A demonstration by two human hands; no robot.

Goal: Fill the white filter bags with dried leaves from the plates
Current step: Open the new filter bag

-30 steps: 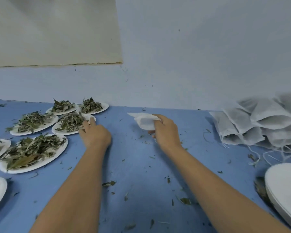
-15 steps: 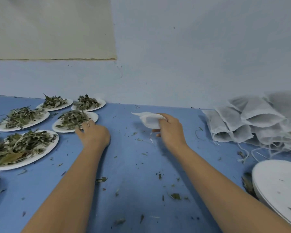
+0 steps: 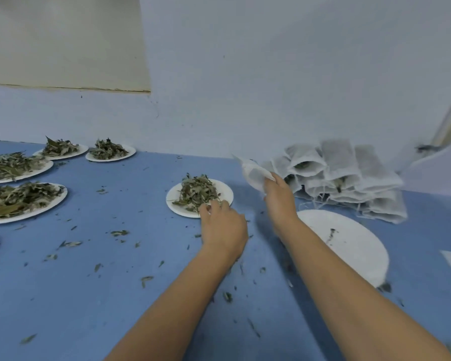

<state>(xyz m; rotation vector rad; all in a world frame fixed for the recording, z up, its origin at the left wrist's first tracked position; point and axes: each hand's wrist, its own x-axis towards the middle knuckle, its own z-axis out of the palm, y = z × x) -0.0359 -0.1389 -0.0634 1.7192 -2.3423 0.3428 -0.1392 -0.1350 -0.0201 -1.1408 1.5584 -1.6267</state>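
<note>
Leaves (image 3: pixel 197 191) sit in a heap on the middle plate (image 3: pixel 228 195). Left hand (image 3: pixel 223 226) is at the near edge of that plate, with its fingers bent down onto the leaves. I cannot tell if they have hold of any. Right hand (image 3: pixel 279 201), just right of the plate, pinches a white filter bag (image 3: pixel 251 171). The bag's long side points up and away. It hangs just right of the leaves, so the left hand is nearer and likely needs only a short trip sideways. Full bags (image 3: pixel 349 178) are piled further right of the plate.
</note>
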